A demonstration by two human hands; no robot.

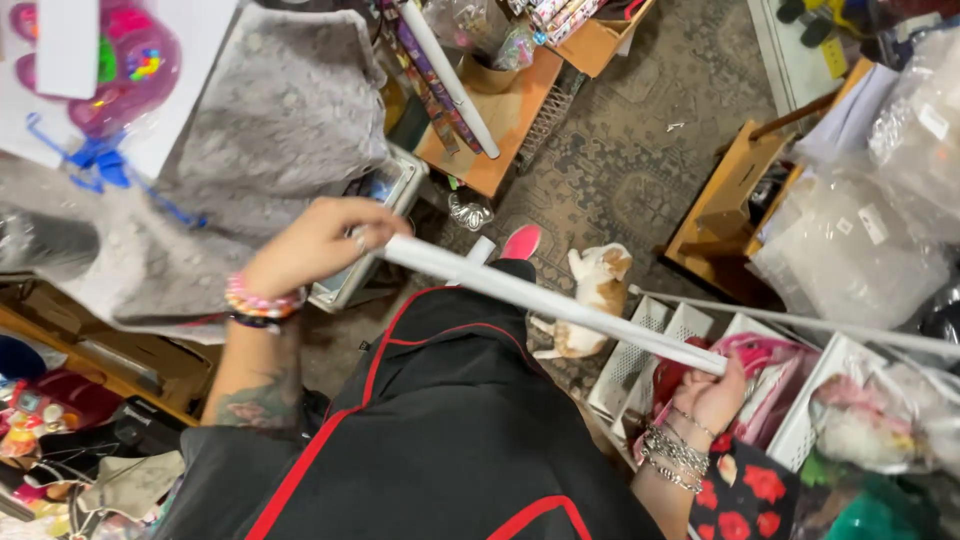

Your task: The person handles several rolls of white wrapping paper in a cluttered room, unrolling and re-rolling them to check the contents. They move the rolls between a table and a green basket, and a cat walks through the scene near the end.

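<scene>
Off to the left of the left hand hangs a clear plastic packet of pink and multicoloured toy pieces [120, 55] on a white backing card, and beside it, just above that hand, a grey fuzzy fabric sheet [270, 130] drapes down. Below the left forearm sits a jumble of small colourful goods [40, 410] on a low wooden shelf.

The left hand [320, 240] is curled shut around the upper end of a long white rolled paper tube [550, 305], fingers wrapped over it; a stack of pink and white beaded bracelets [258, 303] rings the wrist. The tube slants down to the right across the person's black garment with red piping [440, 430], and its lower end is gripped in the closed right hand [715, 395], which wears silver chain bracelets [672, 455]. So the tube is held at both ends, between the two hands, clear of everything around it.

Above the tube's middle, a second white roll [450, 75] leans on a wooden shelf [505, 125]. Just past the tube, near its centre, a white and orange cat [590, 295] lies on the patterned grey carpet [640, 140]. Beside the right hand are white plastic slotted baskets [650, 335] holding pink items, and further right lie clear plastic bags of white goods [850, 240].
</scene>
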